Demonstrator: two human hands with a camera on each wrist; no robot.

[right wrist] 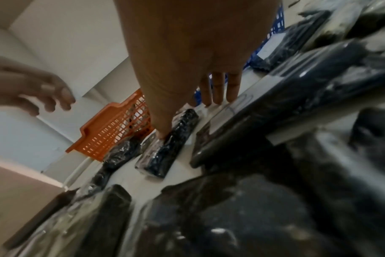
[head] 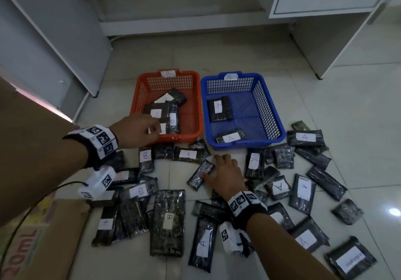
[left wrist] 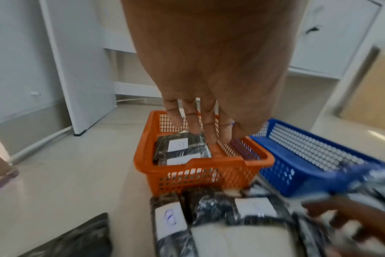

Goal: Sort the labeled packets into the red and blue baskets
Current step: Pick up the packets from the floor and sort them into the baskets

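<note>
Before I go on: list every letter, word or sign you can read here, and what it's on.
"B": labels on packets in the red basket and on floor packets in front of it, e.g..
"A": labels on packets in the blue basket and on floor packets to the right, e.g..
Basket tags: too blurred to read.
Large printed label: too blurred.
Cardboard box: red print, cut off, unreadable.
Wristbands: square black-and-white code markers.

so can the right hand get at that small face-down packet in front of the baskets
Probably yes: the right hand already lies open beside the face-down packet, thumb touching its edge, with nothing lying over it. The left hand is away over the red basket.
</note>
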